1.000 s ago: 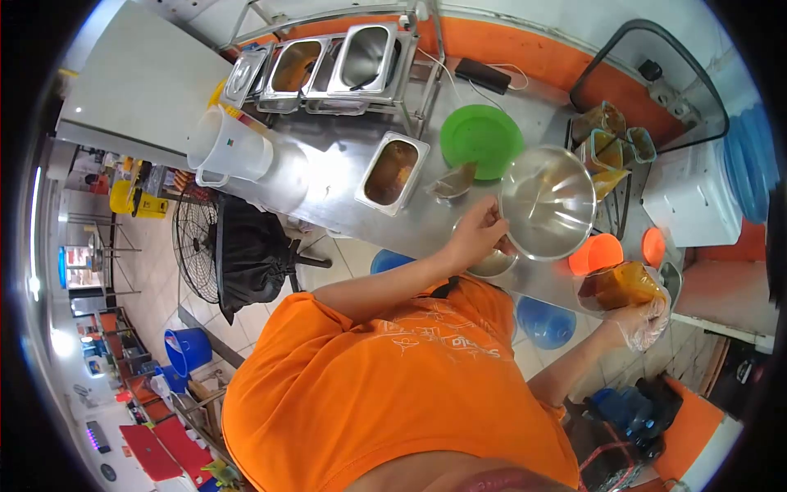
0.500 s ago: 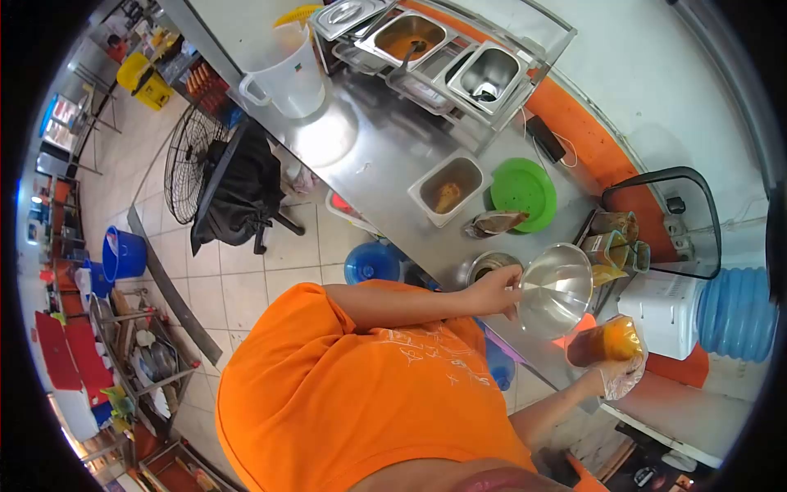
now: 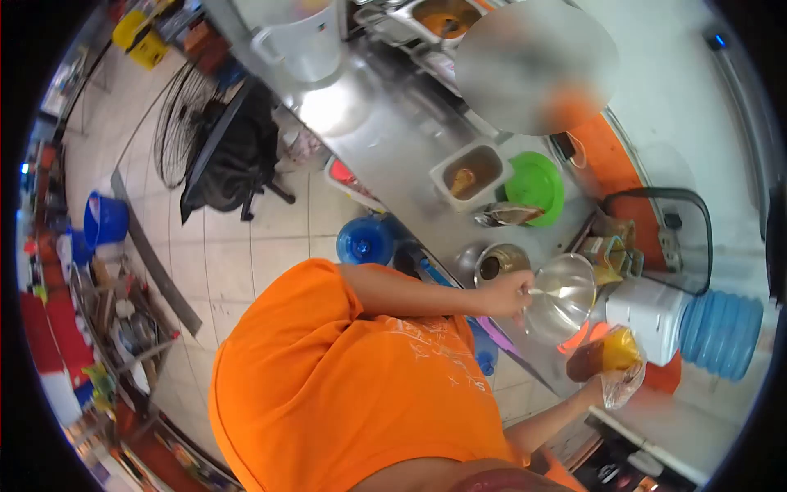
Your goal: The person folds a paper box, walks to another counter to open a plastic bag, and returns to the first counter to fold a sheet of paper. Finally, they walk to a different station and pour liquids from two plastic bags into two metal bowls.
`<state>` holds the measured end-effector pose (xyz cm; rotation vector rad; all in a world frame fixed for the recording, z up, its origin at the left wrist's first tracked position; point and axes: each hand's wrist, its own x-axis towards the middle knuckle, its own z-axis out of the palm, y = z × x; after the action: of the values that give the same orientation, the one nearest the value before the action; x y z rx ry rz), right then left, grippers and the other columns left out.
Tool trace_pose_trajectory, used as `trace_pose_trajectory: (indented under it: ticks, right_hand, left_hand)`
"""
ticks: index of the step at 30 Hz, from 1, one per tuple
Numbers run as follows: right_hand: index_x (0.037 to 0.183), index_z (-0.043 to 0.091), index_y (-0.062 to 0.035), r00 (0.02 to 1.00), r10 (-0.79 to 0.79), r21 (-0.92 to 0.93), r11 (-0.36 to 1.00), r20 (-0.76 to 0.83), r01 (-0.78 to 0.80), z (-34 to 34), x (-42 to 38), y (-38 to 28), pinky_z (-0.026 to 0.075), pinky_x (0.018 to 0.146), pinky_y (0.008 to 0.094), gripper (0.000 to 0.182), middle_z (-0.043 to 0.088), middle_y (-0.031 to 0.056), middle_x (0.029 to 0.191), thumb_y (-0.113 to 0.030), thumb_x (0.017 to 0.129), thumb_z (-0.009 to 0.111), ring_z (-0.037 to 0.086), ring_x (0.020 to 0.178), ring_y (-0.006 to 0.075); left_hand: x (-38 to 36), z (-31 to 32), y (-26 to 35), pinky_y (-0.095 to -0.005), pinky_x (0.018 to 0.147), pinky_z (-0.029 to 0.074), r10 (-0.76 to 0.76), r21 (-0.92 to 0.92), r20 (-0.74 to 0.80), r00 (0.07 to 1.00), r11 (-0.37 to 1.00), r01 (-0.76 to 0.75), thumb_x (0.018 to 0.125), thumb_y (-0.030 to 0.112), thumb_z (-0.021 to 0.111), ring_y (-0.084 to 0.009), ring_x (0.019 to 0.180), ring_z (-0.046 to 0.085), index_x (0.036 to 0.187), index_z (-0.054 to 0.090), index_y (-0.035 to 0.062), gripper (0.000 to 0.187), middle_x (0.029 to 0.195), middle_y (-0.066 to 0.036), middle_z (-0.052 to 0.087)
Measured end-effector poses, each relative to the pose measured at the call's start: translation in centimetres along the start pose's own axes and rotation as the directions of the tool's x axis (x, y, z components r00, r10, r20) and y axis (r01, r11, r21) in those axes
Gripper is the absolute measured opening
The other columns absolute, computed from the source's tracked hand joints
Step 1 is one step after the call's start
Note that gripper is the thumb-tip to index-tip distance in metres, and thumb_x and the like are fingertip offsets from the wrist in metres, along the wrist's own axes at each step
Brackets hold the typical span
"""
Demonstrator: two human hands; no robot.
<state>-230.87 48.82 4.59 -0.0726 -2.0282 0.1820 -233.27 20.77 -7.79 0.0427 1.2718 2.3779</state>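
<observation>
My left hand [image 3: 507,295] is closed on the edge of a shiny metal bowl [image 3: 562,299], tipped so that its inside shows. Lower right, my right hand [image 3: 605,392] grips a clear plastic bag [image 3: 625,379] with brown and orange-yellow contents, held up close beside the bowl. A metal pot [image 3: 492,266] stands on the counter just behind my left hand. Bright orange-pink pieces [image 3: 584,334] show between bowl and bag.
On the steel counter [image 3: 385,139] are a metal pan [image 3: 470,175] with food, a green plate [image 3: 537,184], a foil-like pouch [image 3: 512,215] and a plastic jug [image 3: 302,45]. A blue water bottle [image 3: 721,334] lies to the right. A blurred oval covers the upper right.
The view has shifted, so the counter items sit slightly elsewhere. The bowl has turned a little in my left hand. My right hand still holds the bag close to it.
</observation>
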Motion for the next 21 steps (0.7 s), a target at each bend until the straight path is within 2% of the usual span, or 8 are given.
trace_pose_trajectory:
  ticks: [1,2,4,6,10,16,19,21]
  right_hand:
    - [0.103,0.068,-0.0024,0.989,-0.144,-0.014,0.989,-0.012,0.144,0.7,0.3,0.4,0.054,0.079,0.0331,0.027,0.070,0.0106,0.099,-0.024,0.098,0.053,0.067,0.086,0.0241]
    - [0.103,0.068,-0.0024,0.982,-0.186,-0.011,0.983,-0.020,0.186,0.8,0.7,0.4,0.053,0.079,0.0332,0.027,0.070,0.0106,0.099,-0.024,0.098,0.053,0.067,0.086,0.0242]
    - [0.103,0.068,-0.0025,0.985,-0.170,0.015,0.985,-0.027,0.171,0.5,0.9,-0.1,0.053,0.078,0.0333,0.027,0.070,0.0107,0.099,-0.024,0.098,0.053,0.067,0.086,0.0245]
    - [0.103,0.067,-0.0025,0.986,-0.167,0.024,0.986,-0.029,0.168,0.1,1.2,-0.4,0.053,0.078,0.0334,0.027,0.070,0.0107,0.099,-0.024,0.098,0.053,0.067,0.086,0.0247]
    - [0.103,0.067,-0.0026,0.988,-0.153,0.044,0.987,-0.019,0.154,-0.6,1.5,-1.1,0.053,0.078,0.0337,0.027,0.070,0.0108,0.099,-0.024,0.098,0.053,0.067,0.086,0.0251]
    - [0.103,0.067,-0.0027,0.995,-0.103,0.064,0.993,0.001,0.103,-0.8,1.2,-1.5,0.053,0.077,0.0341,0.027,0.070,0.0109,0.099,-0.025,0.098,0.052,0.066,0.085,0.0257]
    - [0.103,0.067,-0.0028,0.995,-0.097,0.058,0.993,-0.021,0.098,-0.7,0.7,-0.4,0.053,0.077,0.0342,0.027,0.070,0.0109,0.099,-0.025,0.098,0.052,0.066,0.085,0.0259]
    - [0.108,0.061,0.0016,0.997,-0.073,0.059,0.996,0.038,0.071,-0.9,-0.1,2.0,0.054,0.081,0.0373,0.023,0.067,0.0166,0.106,-0.016,0.094,0.056,0.066,0.091,0.0259]
  left_hand:
    - [0.3,0.3,-0.3,-0.0313,0.055,0.058,-0.014,0.042,0.024,1.000,0.999,0.013,0.090,0.002,0.050,-0.0216,0.065,0.069,0.094,0.037,0.0021,0.014,0.082,-0.010,0.052]
    - [0.5,0.3,-0.5,-0.0309,0.054,0.057,-0.029,0.078,0.040,0.999,0.997,0.025,0.089,0.002,0.050,-0.0218,0.063,0.069,0.094,0.036,0.0022,0.014,0.082,-0.010,0.052]
    - [0.4,0.4,-0.5,-0.0303,0.051,0.055,0.021,0.037,0.030,0.999,0.999,-0.022,0.089,0.002,0.049,-0.0220,0.061,0.069,0.092,0.036,0.0025,0.014,0.080,-0.010,0.053]
    - [0.6,0.7,-0.7,-0.0305,0.049,0.054,0.110,0.218,0.036,0.993,0.969,-0.115,0.088,0.002,0.049,-0.0212,0.061,0.069,0.090,0.036,0.0027,0.013,0.076,-0.010,0.054]
    - [0.2,1.0,-0.7,-0.0311,0.050,0.054,0.042,0.179,0.079,0.996,0.982,-0.055,0.088,0.002,0.050,-0.0207,0.061,0.069,0.089,0.036,0.0023,0.014,0.072,-0.009,0.055]
    - [0.8,0.9,-1.1,-0.0303,0.051,0.054,-0.020,-0.046,0.066,0.998,0.999,0.023,0.090,0.003,0.051,-0.0221,0.065,0.070,0.089,0.036,0.0028,0.015,0.075,-0.011,0.056]
    - [1.4,0.5,-1.5,-0.0296,0.052,0.055,0.019,0.043,0.029,0.999,0.999,-0.020,0.091,0.003,0.051,-0.0232,0.066,0.070,0.089,0.037,0.0027,0.014,0.078,-0.011,0.055]
    - [1.1,0.2,-1.2,-0.0294,0.052,0.055,-0.029,0.019,0.037,0.999,0.999,0.029,0.091,0.003,0.051,-0.0231,0.066,0.070,0.090,0.037,0.0026,0.014,0.081,-0.011,0.055]
